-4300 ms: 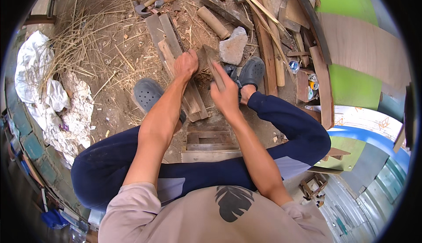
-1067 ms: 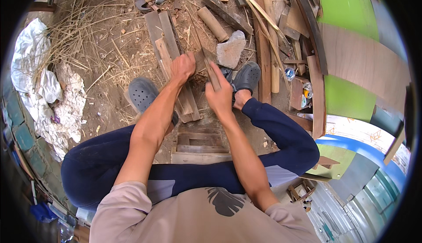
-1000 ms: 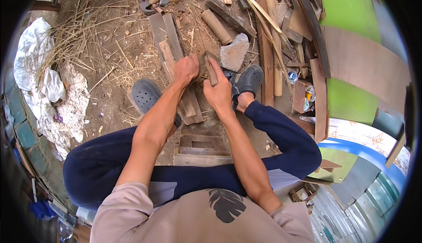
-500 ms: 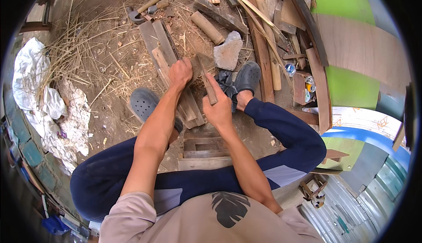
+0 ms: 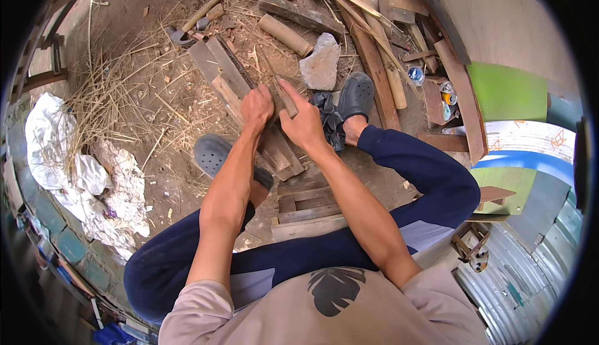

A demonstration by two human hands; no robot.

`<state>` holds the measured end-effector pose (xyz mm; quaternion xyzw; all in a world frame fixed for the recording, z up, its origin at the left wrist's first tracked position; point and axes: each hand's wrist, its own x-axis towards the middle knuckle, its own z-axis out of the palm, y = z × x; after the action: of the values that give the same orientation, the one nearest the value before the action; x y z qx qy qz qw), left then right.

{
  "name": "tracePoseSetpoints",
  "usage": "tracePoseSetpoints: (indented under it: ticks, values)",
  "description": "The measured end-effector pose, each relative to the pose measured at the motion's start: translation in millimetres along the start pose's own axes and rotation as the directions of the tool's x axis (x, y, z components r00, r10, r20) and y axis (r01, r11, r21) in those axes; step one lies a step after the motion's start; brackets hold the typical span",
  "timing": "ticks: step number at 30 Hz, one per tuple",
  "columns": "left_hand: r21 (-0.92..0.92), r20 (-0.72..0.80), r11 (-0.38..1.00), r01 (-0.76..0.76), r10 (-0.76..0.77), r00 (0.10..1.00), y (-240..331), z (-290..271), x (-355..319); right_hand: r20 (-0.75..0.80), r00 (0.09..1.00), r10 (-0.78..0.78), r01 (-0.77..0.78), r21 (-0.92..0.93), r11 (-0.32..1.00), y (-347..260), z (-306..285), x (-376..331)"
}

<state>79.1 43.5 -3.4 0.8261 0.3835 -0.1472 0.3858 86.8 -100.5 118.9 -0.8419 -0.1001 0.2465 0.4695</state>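
Observation:
My right hand [image 5: 302, 123] is closed round the wooden handle of a large knife [image 5: 287, 100]. Its narrow-looking blade points up and away, toward the far left. Close beside it, my left hand [image 5: 257, 106] makes a fist over the boards; whatever it grips is hidden by the fingers. Under and beside this fist lie long wooden boards [image 5: 209, 64] on the ground, with a paler strip of wood [image 5: 224, 90] on top. My two hands are nearly touching, between my feet in dark clogs.
A pale rock [image 5: 321, 64] and a bamboo piece [image 5: 285, 34] lie beyond my hands. A hammer [image 5: 181, 36] is at the far left of the boards. Straw and white sacking [image 5: 53, 139] cover the left side; timber [image 5: 368, 51] is stacked right. A small wooden frame [image 5: 306, 211] sits near me.
My right hand has lifted slightly away from me and to the left, closer to the left fist. The knife blade has turned from its broad side to nearly edge-on. The view has shifted a little.

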Motion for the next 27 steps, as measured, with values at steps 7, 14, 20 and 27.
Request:
tracePoseSetpoints:
  ticks: [7, 14, 20, 27]
  values:
    - [0.027, -0.069, 1.000, 0.000, 0.001, 0.998, -10, 8, 7, 0.029, 0.999, -0.022, 0.024, -0.074, 0.997, -36, -89, -165]
    - [0.066, -0.047, 0.995, -0.078, 0.081, 0.996, -18, 3, 14, 0.024, 0.994, -0.103, 0.102, 0.054, 0.993, 27, -13, -20]
    - [0.078, -0.060, 0.995, -0.061, 0.065, 0.996, -16, 2, 8, 0.090, 0.995, 0.040, -0.035, -0.054, 0.998, -30, -89, -152]
    - [0.115, -0.076, 0.990, -0.082, 0.092, 0.993, -25, 11, 20, 0.033, 0.995, -0.099, 0.097, 0.068, 0.993, 40, -22, -34]
